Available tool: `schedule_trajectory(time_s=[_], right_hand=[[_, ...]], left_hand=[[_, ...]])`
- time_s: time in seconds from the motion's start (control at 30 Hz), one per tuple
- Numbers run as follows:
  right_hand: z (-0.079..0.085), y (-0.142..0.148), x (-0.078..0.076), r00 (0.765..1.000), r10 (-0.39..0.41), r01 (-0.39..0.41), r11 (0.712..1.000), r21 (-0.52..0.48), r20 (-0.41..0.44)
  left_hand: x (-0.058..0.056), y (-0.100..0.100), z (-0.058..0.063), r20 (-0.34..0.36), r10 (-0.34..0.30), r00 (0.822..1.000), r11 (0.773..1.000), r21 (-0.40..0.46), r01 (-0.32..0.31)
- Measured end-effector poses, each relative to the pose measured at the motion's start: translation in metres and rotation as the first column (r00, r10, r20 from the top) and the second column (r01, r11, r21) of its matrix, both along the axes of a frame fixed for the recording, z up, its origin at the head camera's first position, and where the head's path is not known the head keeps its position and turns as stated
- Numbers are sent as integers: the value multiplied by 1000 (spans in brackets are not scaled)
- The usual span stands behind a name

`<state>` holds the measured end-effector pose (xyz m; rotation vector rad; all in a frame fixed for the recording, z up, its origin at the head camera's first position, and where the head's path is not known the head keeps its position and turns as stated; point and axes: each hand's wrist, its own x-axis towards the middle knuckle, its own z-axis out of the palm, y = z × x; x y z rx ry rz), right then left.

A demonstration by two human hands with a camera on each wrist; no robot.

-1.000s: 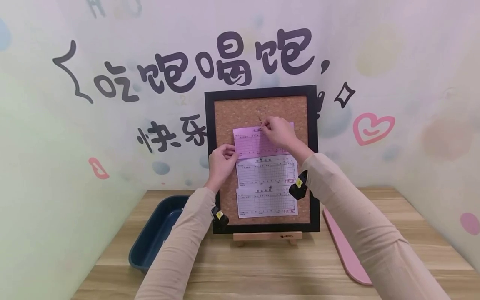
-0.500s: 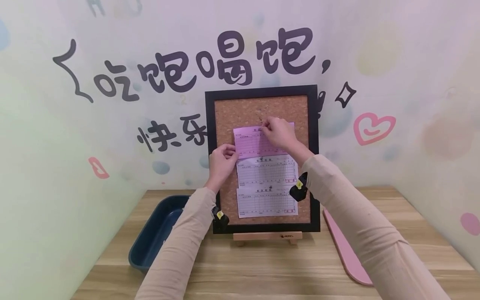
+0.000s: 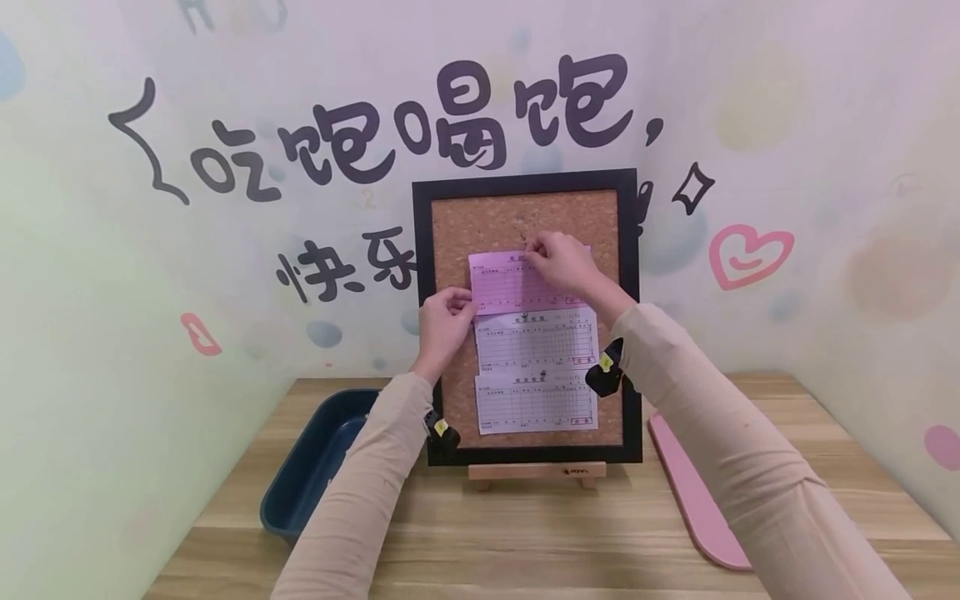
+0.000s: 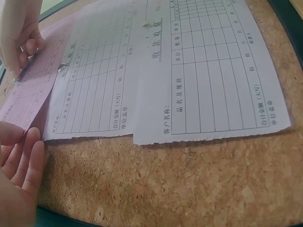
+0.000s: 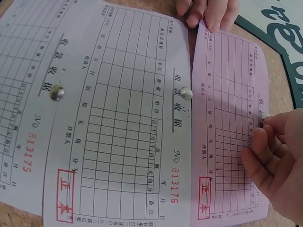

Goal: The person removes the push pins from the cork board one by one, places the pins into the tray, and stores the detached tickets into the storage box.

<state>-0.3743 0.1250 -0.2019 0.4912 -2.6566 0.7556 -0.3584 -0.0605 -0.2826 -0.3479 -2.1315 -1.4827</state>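
While two sleeved arms reach up to one cork board (image 3: pixel 459 223), one blue tray (image 3: pixel 315 454) stands farthest left on the wooden table (image 3: pixel 525 542), partly hidden by the left sleeve (image 3: pixel 345 492). Next comes the left hand (image 3: pixel 446 323), thumb and fingers pinched together on the lower left corner of the one pink slip (image 3: pixel 506 287). To its right, three printed slips run in a single column: the pink slip on top, then two white ones, the upper white slip (image 3: pixel 536 343) numbered 813176 and the lower white slip (image 3: pixel 536 404) 813175. Each white one bears one round pin near its heading. Farther right, the right hand (image 3: pixel 566 265) has its thumb and fingertips closed on a third pin (image 5: pixel 265 115) at the heading of the pink slip. One pink flat panel (image 3: pixel 701 500) lies farthest right, partly under the right sleeve (image 3: pixel 735 442) as seen from above. The pink slip lies against the cork, right of the left hand's fingertips and behind the right hand, which covers its upper right part.
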Motion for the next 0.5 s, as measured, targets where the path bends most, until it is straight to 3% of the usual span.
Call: schedule_trajectory(time_s=[0.37, 0.5], right_hand=[[-1, 9, 4, 996, 86, -84, 993, -87, 16], [-2, 11, 9, 993, 112, -108, 987, -119, 29]], left_hand=[[3, 3, 2, 35, -4, 999, 999, 37, 2], [4, 3, 2, 46, -31, 998, 996, 88, 27]])
